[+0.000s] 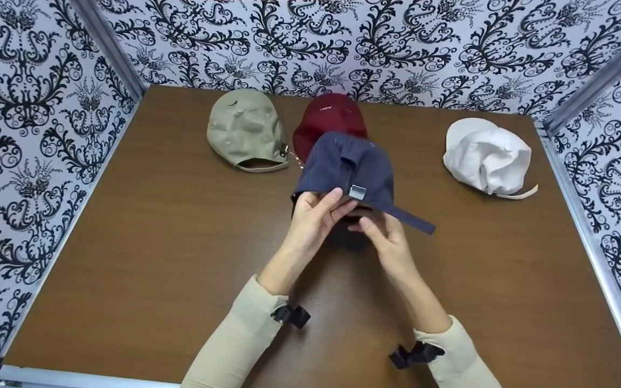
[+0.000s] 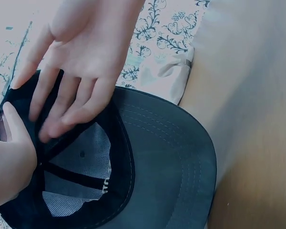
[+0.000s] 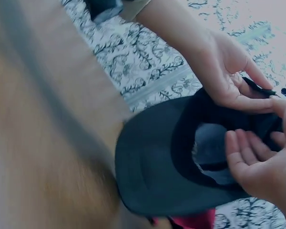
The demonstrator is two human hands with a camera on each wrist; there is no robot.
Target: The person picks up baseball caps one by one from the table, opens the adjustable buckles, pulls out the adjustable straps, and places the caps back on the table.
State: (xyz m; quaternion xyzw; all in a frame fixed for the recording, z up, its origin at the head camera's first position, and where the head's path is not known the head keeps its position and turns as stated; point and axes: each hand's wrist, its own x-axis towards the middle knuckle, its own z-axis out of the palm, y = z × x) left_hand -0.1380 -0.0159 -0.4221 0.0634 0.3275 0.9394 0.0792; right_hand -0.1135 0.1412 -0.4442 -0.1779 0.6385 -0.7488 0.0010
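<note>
The left hand (image 1: 316, 216) pinches the rear edge of a navy baseball cap (image 1: 321, 164) between thumb and fingers, just beside the metal strap buckle (image 1: 358, 192). The right hand (image 1: 391, 245) has its fingers spread loosely at the inside of the cap, without a firm grip; whether its thumb presses the strap is hard to tell. The crown lies just beyond both hands with its back toward the person, while the dark brim (image 2: 181, 157) sits lower, between the hands and the table (image 1: 181, 258). The adjusting strap's loose end (image 1: 415, 221) sticks out past the right hand, to its right.

Directly beyond the hands, partly hidden behind the navy cap, is a dark red cap (image 1: 332, 116). Farther out to the left hand's left lies a khaki cap (image 1: 246, 126), its rear strap facing the person. Well apart, beyond and to the right of the right hand, rests a white cap (image 1: 491, 159). Behind these caps stands a black-and-white patterned wall (image 1: 310, 48).
</note>
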